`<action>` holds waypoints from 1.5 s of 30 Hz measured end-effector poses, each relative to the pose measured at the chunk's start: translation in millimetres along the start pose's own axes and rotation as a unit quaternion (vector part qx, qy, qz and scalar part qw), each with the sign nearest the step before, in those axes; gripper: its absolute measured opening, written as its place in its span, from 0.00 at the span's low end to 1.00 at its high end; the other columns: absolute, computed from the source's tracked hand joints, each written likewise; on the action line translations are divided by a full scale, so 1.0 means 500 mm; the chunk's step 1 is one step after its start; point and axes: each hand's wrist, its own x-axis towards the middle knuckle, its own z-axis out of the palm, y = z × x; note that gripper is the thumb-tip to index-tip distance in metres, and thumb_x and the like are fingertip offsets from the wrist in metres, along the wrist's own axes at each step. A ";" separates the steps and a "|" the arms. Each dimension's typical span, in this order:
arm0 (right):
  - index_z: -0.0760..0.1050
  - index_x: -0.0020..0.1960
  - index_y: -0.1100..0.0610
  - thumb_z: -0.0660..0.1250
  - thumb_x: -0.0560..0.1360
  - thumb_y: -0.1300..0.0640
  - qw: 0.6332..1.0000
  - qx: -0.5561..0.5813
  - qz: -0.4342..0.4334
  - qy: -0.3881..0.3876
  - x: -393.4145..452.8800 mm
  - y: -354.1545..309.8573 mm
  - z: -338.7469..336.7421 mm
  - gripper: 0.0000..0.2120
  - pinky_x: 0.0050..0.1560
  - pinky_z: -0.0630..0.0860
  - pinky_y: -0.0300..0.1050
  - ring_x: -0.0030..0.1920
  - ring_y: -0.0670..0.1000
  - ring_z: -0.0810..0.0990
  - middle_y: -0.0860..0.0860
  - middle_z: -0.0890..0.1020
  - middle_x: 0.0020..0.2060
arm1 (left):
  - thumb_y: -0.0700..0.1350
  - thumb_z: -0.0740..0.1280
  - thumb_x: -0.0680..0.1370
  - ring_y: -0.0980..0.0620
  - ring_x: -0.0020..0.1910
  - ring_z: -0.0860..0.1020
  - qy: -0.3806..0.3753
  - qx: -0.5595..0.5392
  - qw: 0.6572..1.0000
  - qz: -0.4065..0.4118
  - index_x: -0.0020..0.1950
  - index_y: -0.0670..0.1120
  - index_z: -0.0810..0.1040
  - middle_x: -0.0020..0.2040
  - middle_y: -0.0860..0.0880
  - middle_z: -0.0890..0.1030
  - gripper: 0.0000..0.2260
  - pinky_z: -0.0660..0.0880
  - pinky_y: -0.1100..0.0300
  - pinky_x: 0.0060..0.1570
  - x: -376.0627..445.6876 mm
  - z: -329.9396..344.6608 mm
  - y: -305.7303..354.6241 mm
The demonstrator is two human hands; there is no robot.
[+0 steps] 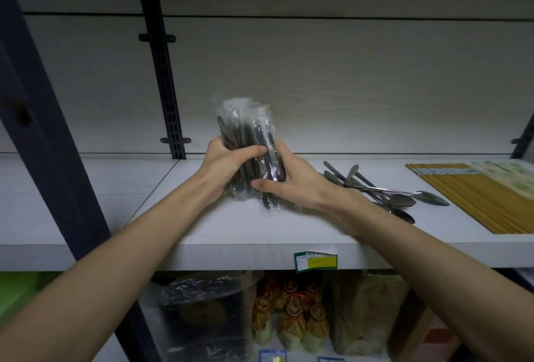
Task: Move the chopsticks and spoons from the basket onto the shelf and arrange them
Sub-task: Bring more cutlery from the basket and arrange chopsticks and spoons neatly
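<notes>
Left hand (224,169): curled round the left side of a clear plastic pack of dark spoons (250,142), thumb across its front, centre frame.
Right hand (291,181): fingers wrapped behind the pack's right edge, thumb pressing low on the front.
Pack: held upright, bottom end touching or just above the white shelf (289,234).
Handling: probably light; stiff contents in slick, crinkly film, likely to slide; best gripped mid-length round the bundle.
Right of hands: loose metal spoons (384,192) heaped; further right, bamboo chopsticks (476,197) laid flat.
Basket: not in view.
Below: bagged goods, price label (315,260) on shelf edge.
</notes>
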 end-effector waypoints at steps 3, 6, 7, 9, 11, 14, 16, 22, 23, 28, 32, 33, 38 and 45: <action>0.62 0.73 0.48 0.65 0.76 0.36 0.998 -0.054 -0.014 -0.019 -0.010 0.013 -0.006 0.30 0.56 0.78 0.52 0.52 0.46 0.80 0.42 0.81 0.52 | 0.40 0.76 0.73 0.45 0.44 0.86 0.006 -0.022 1.000 -0.013 0.56 0.41 0.82 0.46 0.44 0.87 0.13 0.81 0.57 0.37 -0.001 -0.004 0.001; 0.64 0.67 0.52 0.59 0.80 0.36 0.993 -0.114 0.000 -0.017 -0.012 0.012 -0.001 0.24 0.51 0.77 0.55 0.47 0.49 0.80 0.45 0.80 0.46 | 0.42 0.77 0.74 0.52 0.33 0.84 -0.007 -0.019 1.000 0.013 0.55 0.39 0.81 0.42 0.44 0.86 0.13 0.76 0.65 0.27 -0.011 0.002 0.014; 0.63 0.65 0.53 0.58 0.80 0.37 0.994 -0.111 0.002 -0.001 -0.006 0.006 0.002 0.23 0.50 0.77 0.55 0.46 0.49 0.80 0.46 0.80 0.45 | 0.43 0.78 0.73 0.54 0.31 0.84 -0.011 -0.008 0.999 0.029 0.55 0.39 0.81 0.42 0.44 0.85 0.15 0.75 0.66 0.26 -0.013 0.006 0.022; 0.65 0.62 0.54 0.57 0.80 0.37 0.995 -0.090 0.002 0.039 0.014 -0.013 0.002 0.22 0.46 0.77 0.53 0.44 0.49 0.80 0.45 0.79 0.43 | 0.45 0.80 0.70 0.52 0.34 0.84 -0.015 0.025 0.997 0.068 0.56 0.38 0.80 0.44 0.43 0.85 0.20 0.76 0.64 0.28 -0.011 0.010 0.037; 0.68 0.60 0.54 0.57 0.77 0.34 0.994 -0.097 0.003 0.057 0.037 -0.025 0.001 0.25 0.45 0.77 0.52 0.45 0.50 0.80 0.41 0.75 0.43 | 0.44 0.82 0.68 0.51 0.34 0.84 -0.009 0.052 0.994 0.094 0.57 0.38 0.79 0.45 0.42 0.85 0.23 0.77 0.60 0.27 -0.010 0.012 0.047; 0.66 0.65 0.54 0.62 0.74 0.34 0.996 -0.086 0.016 0.019 0.033 -0.025 0.015 0.30 0.50 0.77 0.52 0.52 0.52 0.81 0.44 0.78 0.50 | 0.40 0.82 0.67 0.54 0.38 0.85 0.027 0.057 0.993 0.100 0.53 0.41 0.80 0.44 0.46 0.86 0.19 0.81 0.62 0.34 -0.014 0.010 0.033; 0.62 0.71 0.54 0.67 0.75 0.41 1.000 -0.012 0.012 -0.023 0.017 -0.021 0.022 0.31 0.55 0.76 0.47 0.56 0.49 0.79 0.46 0.79 0.56 | 0.40 0.81 0.68 0.53 0.44 0.86 0.050 0.039 0.994 0.087 0.51 0.43 0.83 0.45 0.48 0.87 0.14 0.83 0.59 0.43 -0.016 -0.001 0.019; 0.66 0.73 0.51 0.63 0.80 0.48 1.000 0.023 -0.006 -0.010 0.010 -0.008 0.013 0.23 0.56 0.77 0.48 0.53 0.48 0.82 0.48 0.83 0.55 | 0.47 0.83 0.66 0.49 0.51 0.85 0.026 0.049 0.994 0.095 0.59 0.41 0.80 0.51 0.46 0.86 0.25 0.82 0.52 0.53 -0.007 -0.042 0.004; 0.70 0.69 0.52 0.62 0.80 0.47 1.000 -0.009 -0.028 0.003 0.008 -0.010 0.019 0.20 0.53 0.78 0.51 0.50 0.49 0.83 0.48 0.84 0.51 | 0.48 0.83 0.65 0.50 0.52 0.85 0.012 0.062 0.993 0.097 0.62 0.41 0.78 0.53 0.46 0.86 0.29 0.82 0.54 0.53 -0.011 -0.040 0.002; 0.72 0.57 0.48 0.59 0.78 0.39 0.993 -0.076 -0.055 0.067 0.001 -0.018 0.038 0.16 0.48 0.78 0.54 0.48 0.46 0.81 0.42 0.83 0.45 | 0.41 0.82 0.67 0.51 0.51 0.85 0.001 0.049 0.992 0.116 0.63 0.39 0.77 0.53 0.45 0.86 0.28 0.81 0.62 0.48 -0.024 -0.039 -0.005; 0.70 0.59 0.50 0.53 0.78 0.35 0.988 -0.136 -0.066 0.037 -0.009 -0.013 0.051 0.21 0.47 0.77 0.56 0.47 0.52 0.80 0.47 0.82 0.47 | 0.41 0.81 0.69 0.49 0.49 0.86 -0.008 0.060 0.994 0.090 0.57 0.38 0.82 0.48 0.46 0.87 0.20 0.80 0.62 0.44 -0.030 -0.054 -0.013; 0.70 0.59 0.50 0.53 0.78 0.35 0.983 -0.163 -0.071 0.035 -0.009 -0.015 0.051 0.21 0.47 0.76 0.55 0.46 0.53 0.80 0.47 0.82 0.47 | 0.41 0.81 0.69 0.50 0.48 0.86 -0.004 0.070 0.993 0.090 0.56 0.38 0.82 0.47 0.46 0.87 0.19 0.80 0.62 0.44 -0.029 -0.057 -0.015; 0.71 0.60 0.49 0.55 0.79 0.36 0.986 -0.149 -0.069 0.014 0.005 -0.033 0.055 0.20 0.48 0.77 0.55 0.46 0.49 0.81 0.44 0.83 0.45 | 0.42 0.82 0.68 0.51 0.49 0.86 0.044 0.077 0.990 0.107 0.56 0.40 0.81 0.49 0.46 0.87 0.20 0.82 0.55 0.51 -0.033 -0.064 -0.011; 0.69 0.71 0.55 0.62 0.82 0.47 0.998 -0.012 -0.051 -0.020 0.000 -0.043 0.055 0.21 0.50 0.79 0.49 0.45 0.46 0.82 0.48 0.83 0.47 | 0.49 0.82 0.67 0.49 0.51 0.85 0.029 0.067 0.995 0.073 0.59 0.44 0.79 0.51 0.47 0.86 0.24 0.81 0.48 0.57 -0.045 -0.086 -0.008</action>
